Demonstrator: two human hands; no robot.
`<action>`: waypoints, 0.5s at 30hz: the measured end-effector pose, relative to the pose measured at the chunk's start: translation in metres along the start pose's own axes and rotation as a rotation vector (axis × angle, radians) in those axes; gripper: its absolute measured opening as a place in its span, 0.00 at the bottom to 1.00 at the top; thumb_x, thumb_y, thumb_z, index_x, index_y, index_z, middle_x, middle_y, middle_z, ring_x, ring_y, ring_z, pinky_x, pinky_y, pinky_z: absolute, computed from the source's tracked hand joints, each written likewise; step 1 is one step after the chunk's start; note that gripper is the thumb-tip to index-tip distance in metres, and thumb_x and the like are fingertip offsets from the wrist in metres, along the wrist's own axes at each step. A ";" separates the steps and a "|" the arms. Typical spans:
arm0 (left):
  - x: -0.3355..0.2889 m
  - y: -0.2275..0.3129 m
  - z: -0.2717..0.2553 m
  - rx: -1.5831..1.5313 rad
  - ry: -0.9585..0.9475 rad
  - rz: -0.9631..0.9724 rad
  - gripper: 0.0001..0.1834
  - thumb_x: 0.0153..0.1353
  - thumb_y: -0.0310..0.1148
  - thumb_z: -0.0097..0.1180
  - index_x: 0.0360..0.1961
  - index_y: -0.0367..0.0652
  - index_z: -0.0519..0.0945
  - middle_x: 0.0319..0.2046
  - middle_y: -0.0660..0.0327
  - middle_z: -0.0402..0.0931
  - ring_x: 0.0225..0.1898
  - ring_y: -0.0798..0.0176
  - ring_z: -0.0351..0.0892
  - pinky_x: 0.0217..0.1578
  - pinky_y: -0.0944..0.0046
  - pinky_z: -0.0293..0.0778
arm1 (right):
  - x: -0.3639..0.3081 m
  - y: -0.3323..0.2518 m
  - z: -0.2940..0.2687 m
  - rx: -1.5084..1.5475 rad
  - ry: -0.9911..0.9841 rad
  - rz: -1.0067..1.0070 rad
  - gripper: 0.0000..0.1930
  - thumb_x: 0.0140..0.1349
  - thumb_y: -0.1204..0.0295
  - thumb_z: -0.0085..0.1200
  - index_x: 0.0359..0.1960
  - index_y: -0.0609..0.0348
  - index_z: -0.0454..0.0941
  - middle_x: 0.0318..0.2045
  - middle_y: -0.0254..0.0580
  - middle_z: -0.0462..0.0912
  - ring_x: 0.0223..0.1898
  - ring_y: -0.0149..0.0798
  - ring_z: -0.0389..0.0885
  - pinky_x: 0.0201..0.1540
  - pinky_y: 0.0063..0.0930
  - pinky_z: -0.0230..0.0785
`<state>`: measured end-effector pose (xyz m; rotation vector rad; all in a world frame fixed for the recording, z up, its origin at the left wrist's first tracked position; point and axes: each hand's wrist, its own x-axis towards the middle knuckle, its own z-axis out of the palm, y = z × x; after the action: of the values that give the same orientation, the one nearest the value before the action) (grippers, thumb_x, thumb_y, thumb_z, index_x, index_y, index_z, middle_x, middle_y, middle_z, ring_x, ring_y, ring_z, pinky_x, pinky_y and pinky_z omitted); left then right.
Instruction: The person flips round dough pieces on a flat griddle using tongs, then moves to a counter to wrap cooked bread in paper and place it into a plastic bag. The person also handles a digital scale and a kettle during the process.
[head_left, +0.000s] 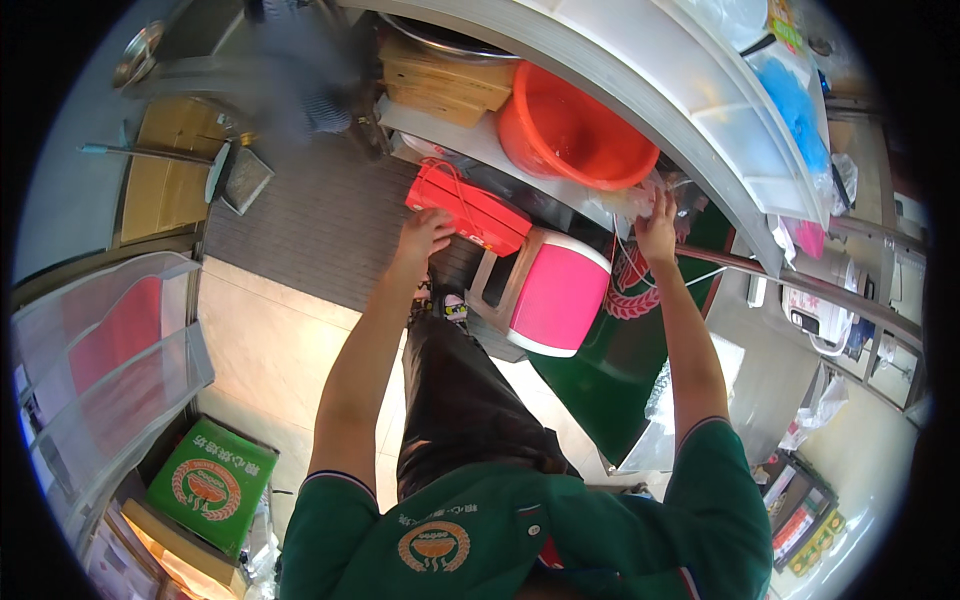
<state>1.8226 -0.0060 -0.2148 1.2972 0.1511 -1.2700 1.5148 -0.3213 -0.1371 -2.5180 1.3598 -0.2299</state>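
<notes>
Red box (468, 208): long axis from 10 to 4 o'clock, far end under shelf hidden. Left hand (424, 236) grips its near edge. Right hand (657, 228) clutches clear plastic (640, 198), blurred.

Box (467, 210) left of stool (556, 291)

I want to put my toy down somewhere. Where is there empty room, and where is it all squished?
Free: the grey mat between the cardboard and the red box, and the pale floor tiles beside the person's leg. Crowded: the shelf under the counter, where the left hand holds the red box beside the orange basin and wooden boards. The right hand touches a clear bag there.
</notes>
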 end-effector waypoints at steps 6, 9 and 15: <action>-0.042 -0.090 -0.109 1.135 0.002 0.143 0.13 0.62 0.41 0.52 0.38 0.43 0.80 0.34 0.53 0.80 0.37 0.52 0.80 0.36 0.52 0.73 | -0.101 -0.039 -0.025 -0.040 -0.292 -0.251 0.27 0.55 0.76 0.54 0.59 0.58 0.67 0.64 0.66 0.54 0.58 0.67 0.67 0.56 0.44 0.70; -0.095 -0.140 -0.189 1.478 -0.108 -0.036 0.15 0.57 0.42 0.51 0.29 0.40 0.79 0.33 0.49 0.80 0.40 0.44 0.78 0.42 0.48 0.73 | -0.158 -0.064 -0.042 -0.049 -0.620 -0.303 0.21 0.56 0.73 0.56 0.53 0.60 0.73 0.64 0.58 0.58 0.56 0.59 0.71 0.56 0.42 0.70; -0.190 -0.189 -0.268 1.347 0.188 -0.236 0.22 0.61 0.49 0.50 0.25 0.39 0.80 0.31 0.48 0.80 0.39 0.44 0.78 0.43 0.49 0.73 | -0.119 -0.158 -0.030 0.241 -0.357 -0.466 0.17 0.60 0.71 0.56 0.51 0.63 0.74 0.50 0.51 0.75 0.51 0.47 0.78 0.50 0.35 0.73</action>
<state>1.7524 0.3574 -0.2946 2.5922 -0.5376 -1.4651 1.5671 -0.1436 -0.0607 -2.4776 0.5688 -0.0246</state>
